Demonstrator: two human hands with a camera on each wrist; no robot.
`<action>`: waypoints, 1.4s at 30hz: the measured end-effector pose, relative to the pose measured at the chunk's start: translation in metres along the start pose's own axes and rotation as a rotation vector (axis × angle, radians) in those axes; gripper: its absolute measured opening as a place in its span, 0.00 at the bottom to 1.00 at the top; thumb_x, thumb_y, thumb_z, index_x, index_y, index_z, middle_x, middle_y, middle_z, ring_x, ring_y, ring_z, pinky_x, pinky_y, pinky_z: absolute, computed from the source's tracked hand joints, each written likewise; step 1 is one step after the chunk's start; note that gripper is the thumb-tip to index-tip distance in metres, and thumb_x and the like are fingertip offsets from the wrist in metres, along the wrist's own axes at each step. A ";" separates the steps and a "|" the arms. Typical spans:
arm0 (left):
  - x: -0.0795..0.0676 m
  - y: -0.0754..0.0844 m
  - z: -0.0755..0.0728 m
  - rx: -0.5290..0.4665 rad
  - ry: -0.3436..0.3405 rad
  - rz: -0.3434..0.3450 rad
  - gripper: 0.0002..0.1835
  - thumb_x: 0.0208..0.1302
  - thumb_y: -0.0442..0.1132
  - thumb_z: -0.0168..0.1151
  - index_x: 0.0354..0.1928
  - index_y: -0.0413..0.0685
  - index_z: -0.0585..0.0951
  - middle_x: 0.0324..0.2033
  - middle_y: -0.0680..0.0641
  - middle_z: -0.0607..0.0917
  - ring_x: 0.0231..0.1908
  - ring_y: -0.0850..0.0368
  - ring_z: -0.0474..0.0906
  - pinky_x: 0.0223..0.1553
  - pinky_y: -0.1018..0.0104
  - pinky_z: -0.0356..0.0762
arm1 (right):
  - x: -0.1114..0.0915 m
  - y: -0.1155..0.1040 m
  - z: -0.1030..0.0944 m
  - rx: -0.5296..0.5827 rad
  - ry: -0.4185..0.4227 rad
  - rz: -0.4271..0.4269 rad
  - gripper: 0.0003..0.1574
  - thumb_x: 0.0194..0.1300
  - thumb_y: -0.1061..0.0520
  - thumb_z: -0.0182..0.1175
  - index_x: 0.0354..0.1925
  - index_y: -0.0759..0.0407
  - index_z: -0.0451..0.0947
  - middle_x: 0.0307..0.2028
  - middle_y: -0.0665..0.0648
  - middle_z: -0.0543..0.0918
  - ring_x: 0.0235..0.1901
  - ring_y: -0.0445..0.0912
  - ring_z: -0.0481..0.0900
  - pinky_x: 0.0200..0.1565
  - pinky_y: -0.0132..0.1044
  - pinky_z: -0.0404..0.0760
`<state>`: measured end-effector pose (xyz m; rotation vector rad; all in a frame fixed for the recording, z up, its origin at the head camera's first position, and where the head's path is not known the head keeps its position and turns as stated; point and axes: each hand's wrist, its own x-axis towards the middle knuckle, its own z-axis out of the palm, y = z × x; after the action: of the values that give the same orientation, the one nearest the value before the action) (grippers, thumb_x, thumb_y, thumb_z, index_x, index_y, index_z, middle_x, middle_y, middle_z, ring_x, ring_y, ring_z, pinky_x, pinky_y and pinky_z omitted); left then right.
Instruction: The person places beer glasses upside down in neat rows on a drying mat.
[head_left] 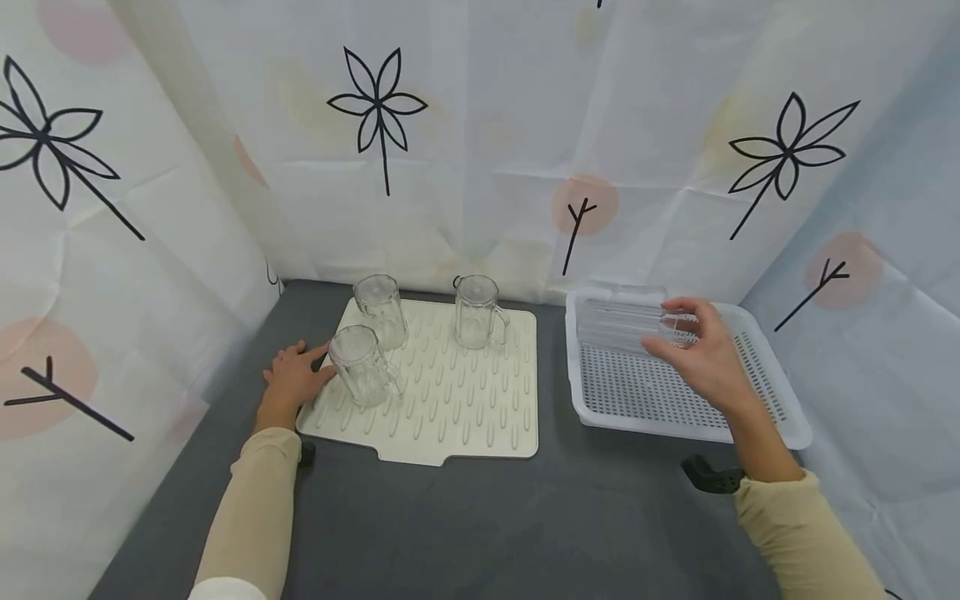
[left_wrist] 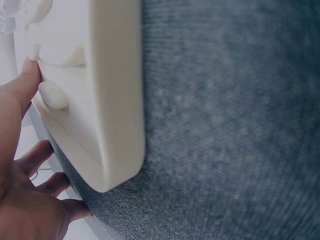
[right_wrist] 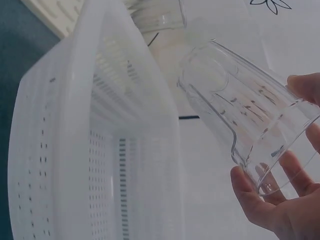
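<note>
My right hand [head_left: 705, 354] grips a clear glass mug [head_left: 618, 321] by one end, with thumb and fingers around it. In the head view the mug lies sideways over the white basket [head_left: 652, 426]; the right wrist view shows the same mug [right_wrist: 255, 120] tilted above the basket's rim. At the left, my left hand [head_left: 295, 379] rests at the edge of a cream ribbed drying mat [head_left: 480, 408]. Its thumb [left_wrist: 27, 82] touches the mat while the other fingers spread on the dark table. Beside that hand stands a clear mug [head_left: 363, 371] on the mat.
Two more clear mugs stand on the mat's back part, one at the left [head_left: 382, 312] and one near the middle [head_left: 476, 315]. A dark grey cloth-like tabletop [head_left: 525, 525] lies under everything. White patterned curtains [head_left: 487, 108] hang behind and at both sides.
</note>
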<state>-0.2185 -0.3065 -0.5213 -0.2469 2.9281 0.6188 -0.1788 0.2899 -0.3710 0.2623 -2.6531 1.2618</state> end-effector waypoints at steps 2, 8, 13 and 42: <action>-0.001 0.001 -0.002 0.002 0.000 0.003 0.36 0.69 0.59 0.51 0.74 0.56 0.57 0.72 0.28 0.47 0.68 0.19 0.38 0.61 0.20 0.37 | 0.000 -0.001 0.006 0.010 -0.010 0.004 0.38 0.61 0.51 0.66 0.65 0.52 0.62 0.61 0.57 0.65 0.55 0.51 0.69 0.38 0.15 0.74; -0.003 0.004 -0.004 0.006 -0.020 -0.006 0.35 0.69 0.58 0.50 0.74 0.55 0.56 0.72 0.28 0.45 0.68 0.19 0.36 0.61 0.20 0.36 | 0.004 -0.002 0.027 0.044 -0.033 -0.029 0.34 0.61 0.52 0.66 0.63 0.53 0.67 0.61 0.58 0.64 0.57 0.54 0.69 0.42 0.15 0.72; -0.002 0.003 -0.003 0.017 -0.013 -0.001 0.36 0.69 0.59 0.51 0.74 0.55 0.57 0.72 0.28 0.46 0.68 0.19 0.37 0.61 0.20 0.37 | 0.006 -0.003 0.043 0.143 -0.042 -0.061 0.32 0.59 0.58 0.67 0.61 0.56 0.68 0.60 0.56 0.64 0.58 0.53 0.69 0.43 0.16 0.75; 0.001 0.001 -0.004 0.030 -0.021 0.019 0.35 0.69 0.60 0.48 0.74 0.59 0.55 0.72 0.27 0.46 0.68 0.18 0.39 0.60 0.20 0.40 | -0.003 -0.060 0.111 0.352 -0.149 -0.175 0.31 0.54 0.68 0.68 0.54 0.71 0.68 0.56 0.66 0.65 0.57 0.60 0.71 0.50 0.59 0.80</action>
<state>-0.2203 -0.3074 -0.5176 -0.2087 2.9203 0.5757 -0.1721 0.1666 -0.3957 0.6482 -2.4399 1.7000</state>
